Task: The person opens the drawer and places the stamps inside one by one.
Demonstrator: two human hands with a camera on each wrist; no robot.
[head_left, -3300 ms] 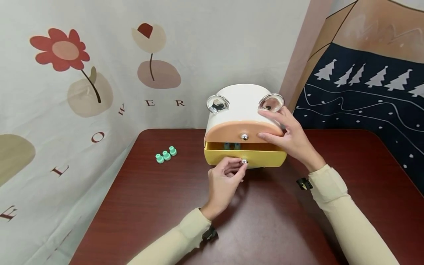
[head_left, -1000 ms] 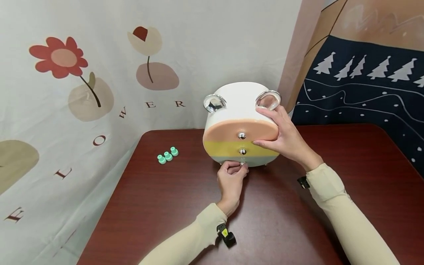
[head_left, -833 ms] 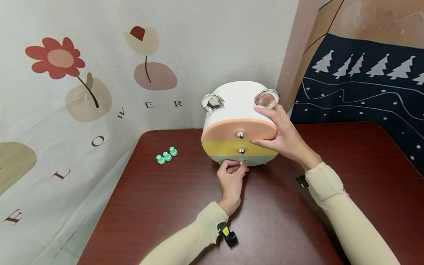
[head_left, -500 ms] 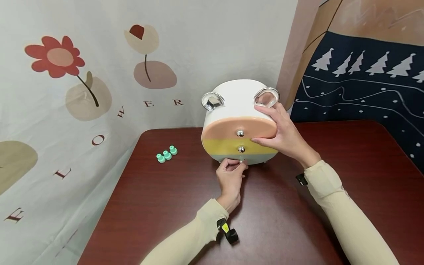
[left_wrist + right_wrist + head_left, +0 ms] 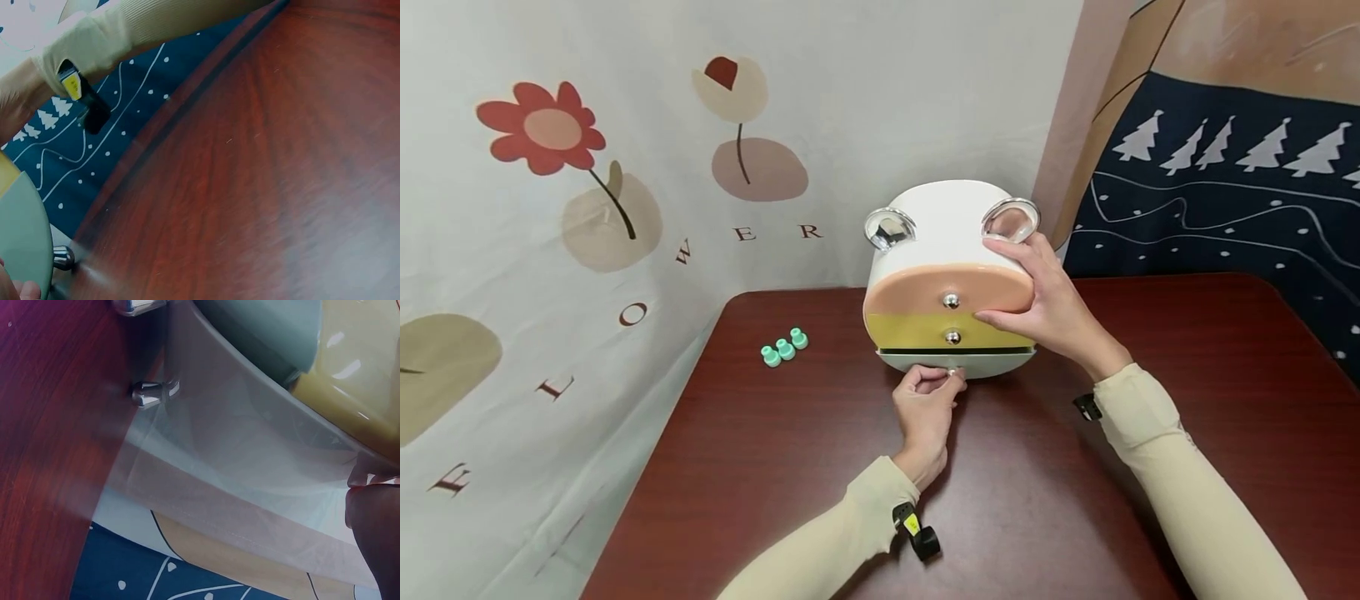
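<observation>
Well to the left of the white cabinet [image 5: 951, 217], three green pegs [image 5: 785, 348] stand in a slanting row on the table [image 5: 737, 467], leaving the front clear, it seems, for sliding drawers. Before the cabinet, the left hand [image 5: 922, 417] pinches the silver knob [image 5: 952, 372] of its pale green drawer [image 5: 1000, 365], which juts slightly out at the bottom; the yellow drawer [image 5: 910, 333] and orange drawer [image 5: 902, 292] above look closed. At the cabinet's right, the right hand [image 5: 1056, 308] grips its edge, thumb and fingers spread wide, presumably bracing it against the pull.
</observation>
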